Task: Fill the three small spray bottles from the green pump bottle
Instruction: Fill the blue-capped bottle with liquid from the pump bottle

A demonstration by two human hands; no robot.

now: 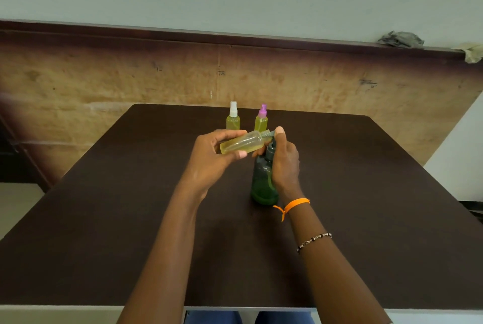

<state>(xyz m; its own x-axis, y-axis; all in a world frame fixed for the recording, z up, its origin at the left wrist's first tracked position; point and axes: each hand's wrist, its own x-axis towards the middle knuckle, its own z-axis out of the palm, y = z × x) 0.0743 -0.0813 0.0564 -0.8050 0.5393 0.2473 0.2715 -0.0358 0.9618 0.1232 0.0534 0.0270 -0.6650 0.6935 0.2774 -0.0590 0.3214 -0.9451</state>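
The uncapped spray bottle (241,144), partly filled with yellow liquid, lies tilted almost flat above the tabletop's (104,219) middle, its open neck held to the green pump bottle's (262,182) spout, probably to catch each squirt. The left hand (211,156) grips it between fingers and thumb. The right hand (283,159) curls round the pump, thumb on the pump head. The white-capped bottle (233,117) and purple-capped bottle (261,118) stand capped and yellow near the far edge, likely done.

No text, label, brand or number can be read; faint dark marks on the wooden board (235,80) stay illegible.
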